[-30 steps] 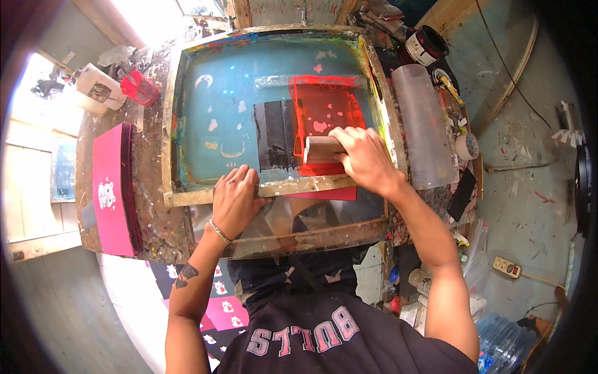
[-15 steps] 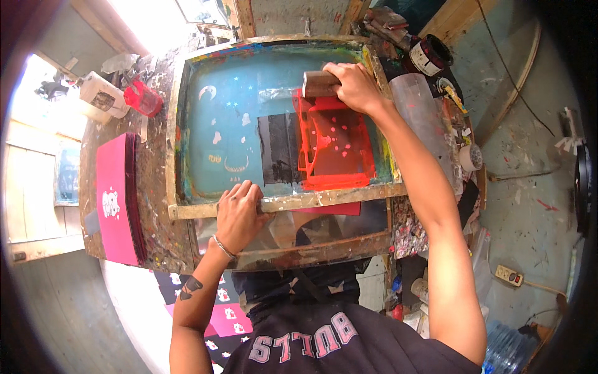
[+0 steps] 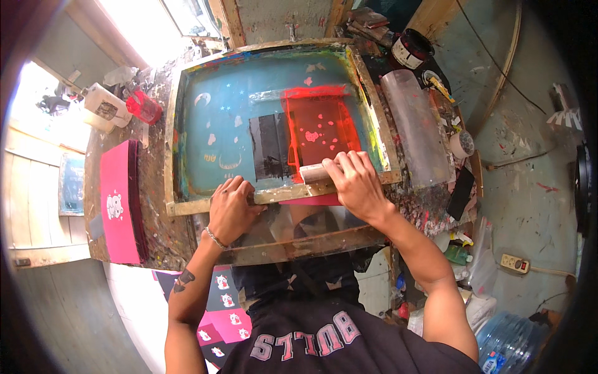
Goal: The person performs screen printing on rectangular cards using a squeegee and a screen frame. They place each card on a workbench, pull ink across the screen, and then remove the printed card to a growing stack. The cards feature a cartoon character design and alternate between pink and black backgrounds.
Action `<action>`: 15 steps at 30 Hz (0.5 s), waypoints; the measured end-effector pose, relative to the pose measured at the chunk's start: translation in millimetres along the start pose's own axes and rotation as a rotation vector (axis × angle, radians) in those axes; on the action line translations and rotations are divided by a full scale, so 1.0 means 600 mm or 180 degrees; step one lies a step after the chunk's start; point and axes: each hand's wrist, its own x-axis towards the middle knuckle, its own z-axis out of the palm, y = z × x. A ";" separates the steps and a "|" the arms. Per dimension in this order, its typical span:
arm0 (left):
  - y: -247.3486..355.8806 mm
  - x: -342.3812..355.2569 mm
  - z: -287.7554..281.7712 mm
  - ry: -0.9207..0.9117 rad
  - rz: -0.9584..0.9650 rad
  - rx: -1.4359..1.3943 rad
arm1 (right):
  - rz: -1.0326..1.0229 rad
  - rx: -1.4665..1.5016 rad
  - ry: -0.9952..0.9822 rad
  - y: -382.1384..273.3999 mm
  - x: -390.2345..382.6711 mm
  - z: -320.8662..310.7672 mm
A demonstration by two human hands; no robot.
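Note:
A wooden-framed printing screen (image 3: 187, 207) with blue-green mesh rests on the worktable. Red ink (image 3: 316, 109) covers a block right of its middle, beside a strip of black tape (image 3: 269, 146). My right hand (image 3: 359, 187) is closed round a squeegee (image 3: 313, 174), which sits at the near end of the red block, by the near rail. At that rail's left part my left hand (image 3: 230, 210) grips the frame, fingers over the wood, thumb toward the right. Part of a pink sheet (image 3: 311, 200) shows under the near rail; the squeegee's blade edge is hidden.
On the left lies a stack of pink printed sheets (image 3: 118, 209); behind it stand a red ink cup (image 3: 144, 107) and a white bottle (image 3: 107, 111). A clear plastic roll (image 3: 414, 124), a dark ink tub (image 3: 411, 50) and a tape roll (image 3: 461, 144) line the right side.
My right hand has drawn the squeegee from the far end of the red block toward me, to the near rail. The ink there looks spread more evenly. My left hand stays on the frame.

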 end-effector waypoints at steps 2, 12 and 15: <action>0.018 0.001 -0.047 -0.0185 -0.0220 -0.0023 | -0.0098 -0.0095 0.0109 -0.002 0.004 -0.020; 0.095 0.071 -0.165 0.2672 0.0828 -0.0114 | 0.0524 0.0025 0.0816 0.088 0.268 -0.264; 0.062 0.054 0.036 0.0577 0.0947 -0.0064 | 0.0372 0.0217 0.1264 0.087 0.331 -0.274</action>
